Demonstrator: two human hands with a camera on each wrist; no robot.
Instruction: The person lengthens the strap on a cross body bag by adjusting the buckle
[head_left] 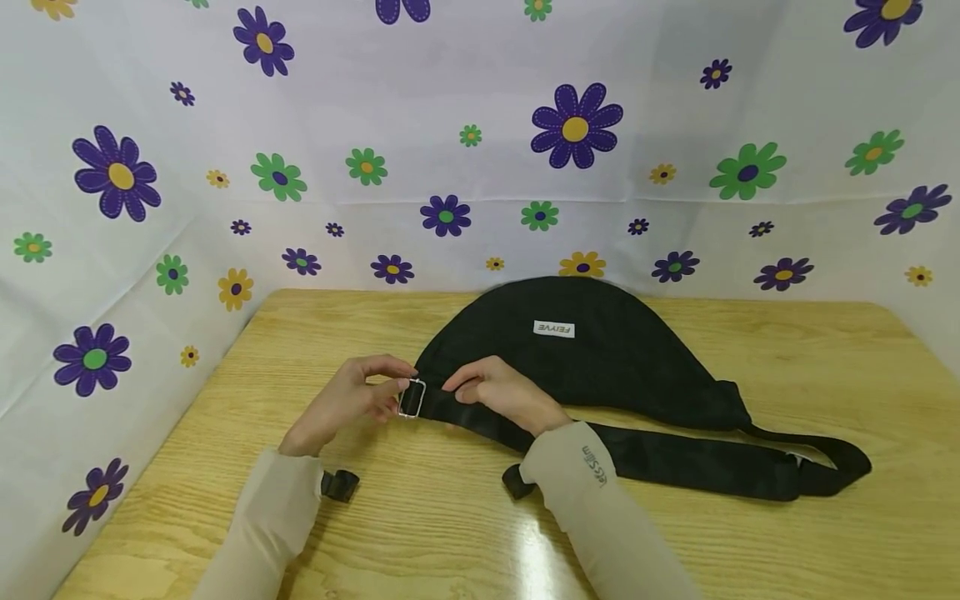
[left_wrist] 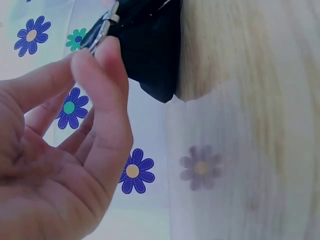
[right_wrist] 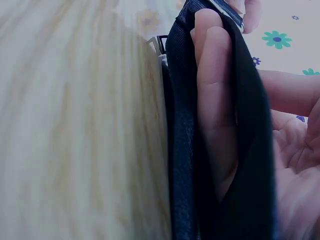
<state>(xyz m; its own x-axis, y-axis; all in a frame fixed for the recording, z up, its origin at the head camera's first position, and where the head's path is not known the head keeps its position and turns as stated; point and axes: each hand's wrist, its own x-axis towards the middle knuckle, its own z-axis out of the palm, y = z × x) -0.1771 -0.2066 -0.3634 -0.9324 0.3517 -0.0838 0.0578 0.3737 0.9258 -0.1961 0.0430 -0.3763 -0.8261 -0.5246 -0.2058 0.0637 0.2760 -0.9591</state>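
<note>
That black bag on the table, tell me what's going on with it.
A person is working on the strap of a black fabric sling bag lying on a light wooden table. The left hand pinches a small silver metal buckle at the strap's end, while the right hand grips the black webbing strap just beside it. The rest of the strap trails off to the right across the table.

Place: a staged recording corner, not a lived-in room.
Backdrop: white flower-print sheet hangs creased on three sides, purple, green and yellow blooms, closing the spot in.
Surface: a light wood-grain desk, glossy, pushed right up against that sheet.
Light: even and bright indoors.
</note>
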